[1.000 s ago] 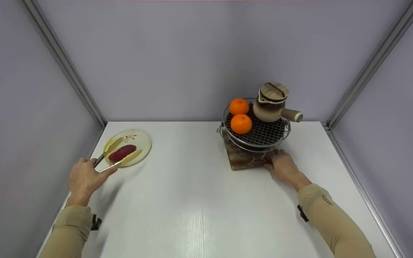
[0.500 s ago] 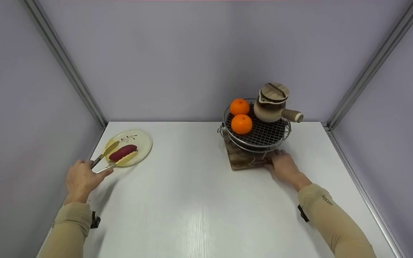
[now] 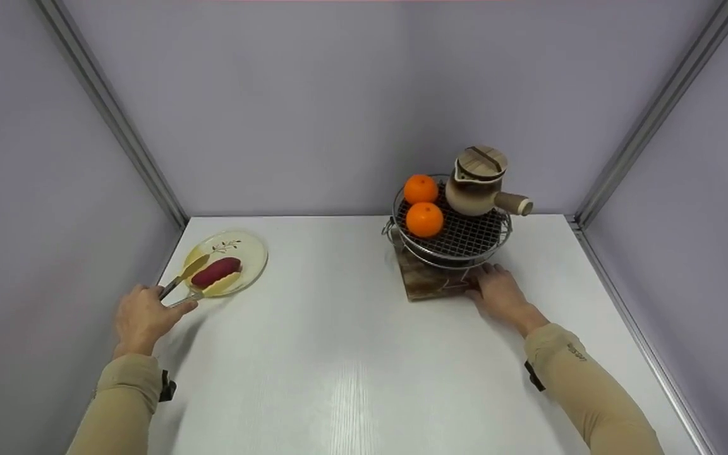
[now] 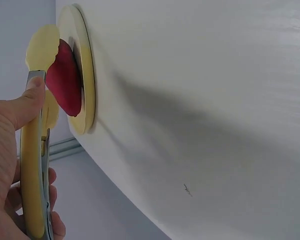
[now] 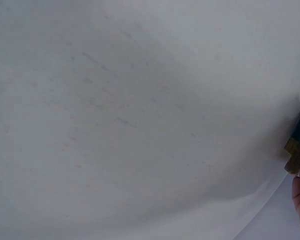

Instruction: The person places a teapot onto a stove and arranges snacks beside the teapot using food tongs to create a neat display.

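Observation:
At the left, my left hand (image 3: 143,319) holds a pair of tongs (image 4: 32,165) with yellow tips and a metal-and-yellow handle. The tong tips stand apart on either side of a dark red sweet potato (image 3: 216,272), which lies on a cream plate (image 3: 253,249) with a leaf pattern. Whether the tips touch it, I cannot tell. On the right, my right hand (image 3: 500,295) grips the near right corner of a wooden base (image 3: 425,284); its fingertips are partly hidden. This base (image 5: 296,160) also shows at the edge of the right wrist view.
Above the wooden base stands a round grill (image 3: 465,240) with a wire mesh. Two oranges (image 3: 424,219) sit on its left side, and a lidded teapot (image 3: 473,193) with a side handle stands at its back right. Walls enclose the white table (image 3: 313,354) behind and at both sides.
My left hand has drawn slightly back toward the lower left, and the tong tips have come closer together around the sweet potato. My right hand stays on the wooden base.

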`<state>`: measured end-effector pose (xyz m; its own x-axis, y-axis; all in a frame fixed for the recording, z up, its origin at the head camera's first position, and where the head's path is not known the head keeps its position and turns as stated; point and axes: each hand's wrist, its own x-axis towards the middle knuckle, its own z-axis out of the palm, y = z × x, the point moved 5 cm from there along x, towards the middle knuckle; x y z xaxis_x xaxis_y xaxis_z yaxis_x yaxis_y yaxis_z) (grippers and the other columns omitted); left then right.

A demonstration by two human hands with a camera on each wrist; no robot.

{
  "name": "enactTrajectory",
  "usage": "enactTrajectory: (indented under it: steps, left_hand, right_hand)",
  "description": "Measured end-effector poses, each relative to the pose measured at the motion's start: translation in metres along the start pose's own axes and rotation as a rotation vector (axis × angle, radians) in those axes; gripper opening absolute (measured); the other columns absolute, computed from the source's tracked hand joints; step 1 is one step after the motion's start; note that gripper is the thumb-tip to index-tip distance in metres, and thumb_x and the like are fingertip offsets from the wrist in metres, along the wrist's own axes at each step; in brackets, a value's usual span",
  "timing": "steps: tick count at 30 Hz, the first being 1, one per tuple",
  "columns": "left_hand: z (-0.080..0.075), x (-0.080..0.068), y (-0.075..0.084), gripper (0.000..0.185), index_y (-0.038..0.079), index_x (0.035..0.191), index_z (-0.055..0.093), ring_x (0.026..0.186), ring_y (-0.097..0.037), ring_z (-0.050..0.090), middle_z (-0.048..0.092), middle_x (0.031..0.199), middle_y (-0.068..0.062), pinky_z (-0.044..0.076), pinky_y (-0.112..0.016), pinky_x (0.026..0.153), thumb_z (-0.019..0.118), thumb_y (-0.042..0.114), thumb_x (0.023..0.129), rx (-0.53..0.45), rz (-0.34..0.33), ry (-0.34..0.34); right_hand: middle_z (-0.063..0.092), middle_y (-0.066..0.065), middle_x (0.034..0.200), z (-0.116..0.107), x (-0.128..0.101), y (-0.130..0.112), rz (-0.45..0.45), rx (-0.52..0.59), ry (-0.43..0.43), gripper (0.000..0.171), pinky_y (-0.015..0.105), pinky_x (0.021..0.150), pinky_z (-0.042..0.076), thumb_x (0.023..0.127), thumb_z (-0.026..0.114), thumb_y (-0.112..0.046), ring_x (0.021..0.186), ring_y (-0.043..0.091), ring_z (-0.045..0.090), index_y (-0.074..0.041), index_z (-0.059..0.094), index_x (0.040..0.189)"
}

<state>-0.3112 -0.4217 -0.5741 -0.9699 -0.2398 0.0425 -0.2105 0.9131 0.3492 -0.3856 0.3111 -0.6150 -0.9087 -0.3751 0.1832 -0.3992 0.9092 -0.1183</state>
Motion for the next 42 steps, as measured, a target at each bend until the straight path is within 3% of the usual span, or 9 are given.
enactTrajectory:
  steps: [5, 9, 13, 18, 29, 36, 42]
  left_hand:
    - [0.004, 0.001, -0.005, 0.091, -0.012, 0.125, 0.074, 0.090, -0.042, 0.062, 0.067, 0.110, -0.030, 0.047, -0.045, 0.067, 0.087, 0.070, 0.085, -0.004, -0.023, -0.011]
    - [0.006, 0.001, -0.009, 0.090, -0.008, 0.121, 0.076, 0.085, -0.039, 0.062, 0.069, 0.105, -0.028, 0.045, -0.040, 0.061, 0.087, 0.072, 0.084, -0.005, -0.027, -0.002]
    - [0.009, 0.000, -0.012, 0.076, -0.002, 0.105, 0.077, 0.078, -0.034, 0.059, 0.067, 0.092, -0.021, 0.040, -0.037, 0.056, 0.089, 0.070, 0.083, -0.013, -0.033, -0.003]
    - [0.013, -0.003, -0.013, 0.065, 0.005, 0.091, 0.074, 0.075, -0.031, 0.056, 0.062, 0.085, -0.014, 0.038, -0.037, 0.056, 0.090, 0.068, 0.084, -0.026, -0.067, -0.031]
    - [0.019, 0.000, -0.011, 0.067, 0.001, 0.117, 0.081, 0.081, -0.032, 0.059, 0.071, 0.089, -0.015, 0.039, -0.037, 0.057, 0.086, 0.062, 0.090, -0.061, -0.120, -0.034]
    - [0.022, -0.001, -0.009, 0.071, -0.002, 0.129, 0.079, 0.085, -0.035, 0.063, 0.079, 0.106, -0.026, 0.041, -0.036, 0.057, 0.085, 0.058, 0.092, -0.074, -0.147, -0.010]
    - [0.020, -0.004, -0.008, 0.065, 0.000, 0.123, 0.082, 0.081, -0.039, 0.068, 0.079, 0.107, -0.031, 0.042, -0.038, 0.053, 0.090, 0.055, 0.089, -0.077, -0.125, 0.053]
  right_hand:
    - [0.071, 0.032, 0.130, 0.001, -0.002, -0.001, 0.017, 0.022, -0.014, 0.051, 0.066, 0.105, 0.053, 0.104, 0.081, -0.027, 0.120, 0.050, 0.066, 0.007, 0.066, 0.138]
    - [0.070, 0.033, 0.135, 0.002, -0.002, -0.001, 0.011, 0.030, -0.017, 0.053, 0.067, 0.113, 0.051, 0.104, 0.080, -0.027, 0.126, 0.052, 0.066, 0.008, 0.064, 0.142]
    - [0.069, 0.033, 0.138, 0.004, -0.003, -0.001, 0.009, 0.030, -0.027, 0.055, 0.066, 0.121, 0.047, 0.105, 0.079, -0.027, 0.131, 0.052, 0.066, 0.009, 0.063, 0.144]
    - [0.069, 0.032, 0.137, 0.004, -0.003, -0.001, 0.006, 0.036, -0.026, 0.054, 0.066, 0.120, 0.048, 0.105, 0.080, -0.026, 0.129, 0.051, 0.067, 0.009, 0.063, 0.143]
    - [0.072, 0.029, 0.127, -0.001, -0.002, -0.002, -0.024, 0.052, 0.031, 0.050, 0.065, 0.108, 0.053, 0.102, 0.084, -0.023, 0.119, 0.048, 0.068, 0.006, 0.066, 0.137]
    - [0.072, 0.031, 0.133, -0.001, 0.000, 0.001, -0.012, 0.046, 0.023, 0.053, 0.064, 0.109, 0.054, 0.103, 0.082, -0.026, 0.122, 0.049, 0.068, 0.006, 0.065, 0.141]
    - [0.071, 0.031, 0.130, -0.002, -0.001, 0.000, -0.003, 0.021, 0.000, 0.052, 0.064, 0.106, 0.054, 0.105, 0.079, -0.029, 0.121, 0.049, 0.067, 0.008, 0.065, 0.139]
